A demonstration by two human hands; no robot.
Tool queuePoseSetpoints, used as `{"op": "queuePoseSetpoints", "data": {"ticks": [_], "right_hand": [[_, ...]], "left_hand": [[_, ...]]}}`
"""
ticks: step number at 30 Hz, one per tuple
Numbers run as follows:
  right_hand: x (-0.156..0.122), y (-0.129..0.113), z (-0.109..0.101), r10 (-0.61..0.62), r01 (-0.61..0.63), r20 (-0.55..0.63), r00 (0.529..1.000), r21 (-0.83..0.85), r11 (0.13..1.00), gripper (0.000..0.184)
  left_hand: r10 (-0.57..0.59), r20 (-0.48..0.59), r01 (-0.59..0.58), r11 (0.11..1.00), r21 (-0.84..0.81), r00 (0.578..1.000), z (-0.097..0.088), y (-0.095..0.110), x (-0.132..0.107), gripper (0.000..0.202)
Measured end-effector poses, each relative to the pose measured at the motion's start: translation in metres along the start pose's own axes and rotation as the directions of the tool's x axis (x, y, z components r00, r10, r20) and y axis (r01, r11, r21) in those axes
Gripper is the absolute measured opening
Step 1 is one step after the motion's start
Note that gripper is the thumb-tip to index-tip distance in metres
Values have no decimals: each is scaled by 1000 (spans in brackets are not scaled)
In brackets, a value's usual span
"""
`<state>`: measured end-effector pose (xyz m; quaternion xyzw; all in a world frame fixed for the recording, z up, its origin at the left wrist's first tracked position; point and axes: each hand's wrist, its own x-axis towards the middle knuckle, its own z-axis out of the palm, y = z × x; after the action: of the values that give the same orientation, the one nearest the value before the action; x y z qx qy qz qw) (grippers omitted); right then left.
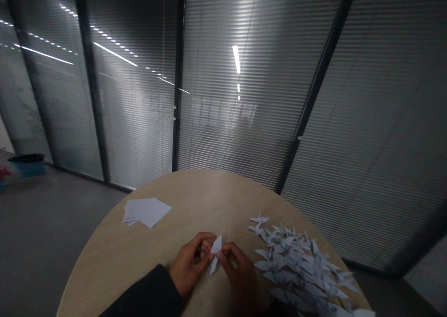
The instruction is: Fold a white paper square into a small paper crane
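Note:
Between my two hands is a small piece of folded white paper (217, 245), narrow and pointed at its upper and lower ends. My left hand (190, 261) pinches its left side with thumb and fingers. From the other side, my right hand (239, 266) grips it near the middle, thumb against the paper. Both hands are just above the near part of the round wooden table (209, 191). The fingertips cover part of the folds. To the right of my right hand lies a spread heap of folded paper cranes (293, 261).
A small stack of white paper sheets (146, 211) lies on the table's left side. Behind the table stands a glass partition with blinds (237, 135) and dark frames. A blue bin with a black liner (30, 165) stands on the floor at far left.

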<state>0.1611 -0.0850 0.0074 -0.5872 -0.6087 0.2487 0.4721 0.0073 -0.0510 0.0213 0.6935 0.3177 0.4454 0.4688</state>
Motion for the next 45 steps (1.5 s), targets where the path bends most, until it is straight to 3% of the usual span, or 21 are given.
{"op": "queuePoseSetpoints", "data": {"ticks": [9,16,22,28,35,40,45], "right_hand": [[-2,-7,-4,3,-3,-2,1000,-11,1000,19],[-1,-3,-1,4,-6,-48,999,-34,999,17],[-1,1,1,-20,20,5,1000,-24,1000,17],[3,4,2,-32,32,40,999,4,999,15],[-1,-10,-1,-36,33,-34,999,-68,997,13],[-2,-12,-2,-38,31,-69,997,-95,995,16],[-1,-11,-2,-20,14,-65,998,-81,997,16]], "left_hand": [[-156,68,152,987,58,985,0,4,2,46],[-233,31,235,964,-123,972,0,-4,5,28],[-282,-3,277,945,-174,960,-1,0,7,25],[-236,26,236,972,-1,971,-3,1,5,22],[-171,110,167,985,42,979,-1,-6,4,43],[-222,152,200,968,150,963,0,-8,2,25],[-236,150,198,952,231,960,-2,-6,0,24]]}}
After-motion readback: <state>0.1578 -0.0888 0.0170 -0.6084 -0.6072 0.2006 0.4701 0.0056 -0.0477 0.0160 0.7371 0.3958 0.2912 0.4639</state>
